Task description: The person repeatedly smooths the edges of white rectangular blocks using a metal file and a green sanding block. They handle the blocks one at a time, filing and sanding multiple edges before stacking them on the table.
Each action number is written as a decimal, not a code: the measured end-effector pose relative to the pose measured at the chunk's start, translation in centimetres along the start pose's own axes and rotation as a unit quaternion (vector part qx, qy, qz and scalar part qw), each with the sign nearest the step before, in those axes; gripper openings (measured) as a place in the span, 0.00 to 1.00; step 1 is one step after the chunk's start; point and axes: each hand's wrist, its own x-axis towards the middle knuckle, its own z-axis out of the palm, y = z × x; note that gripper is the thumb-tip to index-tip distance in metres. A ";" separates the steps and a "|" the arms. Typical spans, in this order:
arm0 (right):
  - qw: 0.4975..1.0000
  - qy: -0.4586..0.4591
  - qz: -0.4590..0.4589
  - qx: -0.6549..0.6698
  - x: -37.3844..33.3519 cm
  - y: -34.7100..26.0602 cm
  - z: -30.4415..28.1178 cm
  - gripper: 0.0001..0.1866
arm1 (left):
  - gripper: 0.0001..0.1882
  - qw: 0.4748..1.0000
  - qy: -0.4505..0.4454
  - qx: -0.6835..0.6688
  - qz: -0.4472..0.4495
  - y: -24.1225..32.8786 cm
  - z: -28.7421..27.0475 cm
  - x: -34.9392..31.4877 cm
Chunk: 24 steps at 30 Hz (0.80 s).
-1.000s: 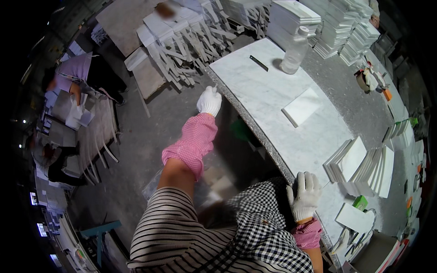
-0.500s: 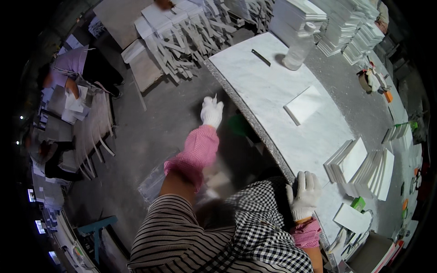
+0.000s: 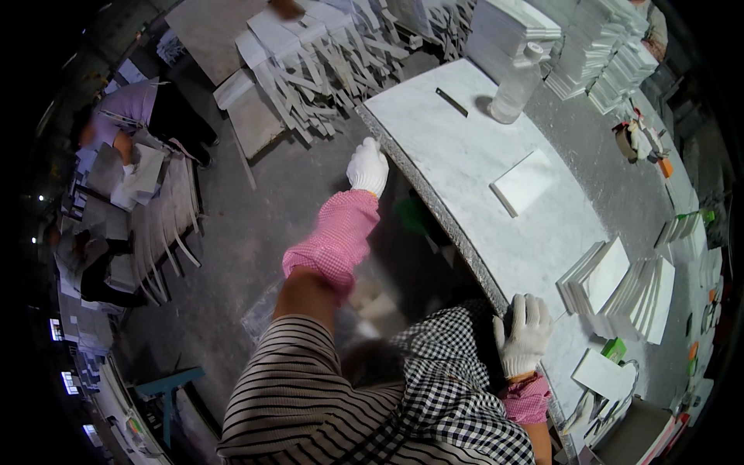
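Note:
My left hand (image 3: 367, 167), in a white knit glove with a pink sleeve cover above it, is stretched forward beside the left edge of the marble table (image 3: 434, 139). Its fingers are curled closed, and what they hold, if anything, is hidden. My right hand (image 3: 525, 335), also gloved in white, rests on the table's near edge with fingers stretched out. One white tile (image 3: 521, 183) lies on the tabletop between the hands and a clear bottle (image 3: 515, 89). A thin dark strip (image 3: 452, 101) lies left of the bottle.
White tiles (image 3: 607, 279) lean in rows at the right, near a green item (image 3: 614, 349) and a white tile (image 3: 603, 375). Tall tile stacks (image 3: 509, 31) stand behind. Loose stone strips (image 3: 333, 70) pile at far left. A person (image 3: 128, 116) bends over stone pieces at left.
My left hand has moved slightly forward and toward the table edge, its fingers now curled more closely. My right hand stays in place on the table.

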 end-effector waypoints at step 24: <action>1.000 0.028 -0.015 0.004 -0.2 0.5 0.4 0.32 | 0.10 0.870 -0.184 -0.440 -0.127 -1.2 -3.9 -1.5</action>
